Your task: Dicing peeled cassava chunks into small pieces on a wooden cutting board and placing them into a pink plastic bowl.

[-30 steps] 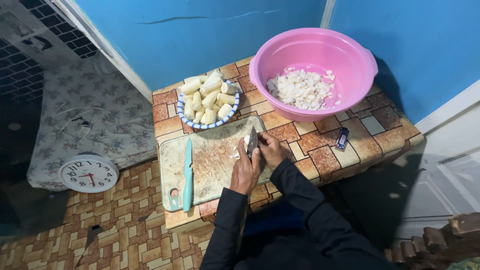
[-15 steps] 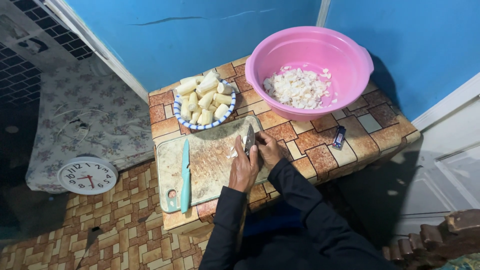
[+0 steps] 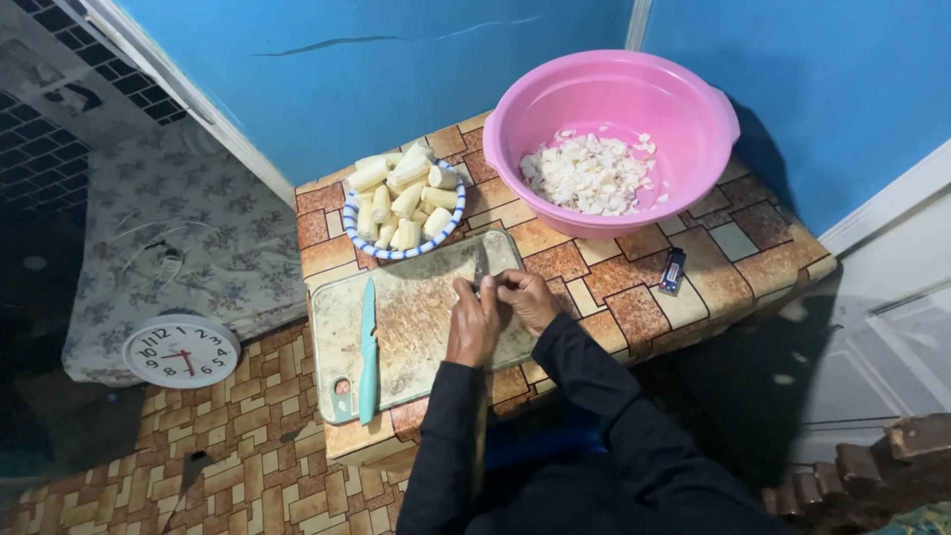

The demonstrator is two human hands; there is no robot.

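I see right hand (image 3: 527, 300) grasping dark knife (image 3: 481, 269); left hand (image 3: 474, 322) fingers pinch something small, unclear, on cutting board (image 3: 416, 327), frame centre. Teal knife (image 3: 369, 349) parked left, clear of hands.

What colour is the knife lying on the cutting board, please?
Teal, the whole knife, in the head view.

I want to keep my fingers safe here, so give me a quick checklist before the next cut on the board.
1. Knife gripped by right hand: ok.
2. Left hand fingertips away from the blade: cannot tell, hands are bunched together.
3. Piece being cut steady: cannot tell, hidden by hands.
4. Cutting board flat on the table: ok.
5. Teal knife lying away from hands: ok.
6. Pink basin close by for pieces: ok.
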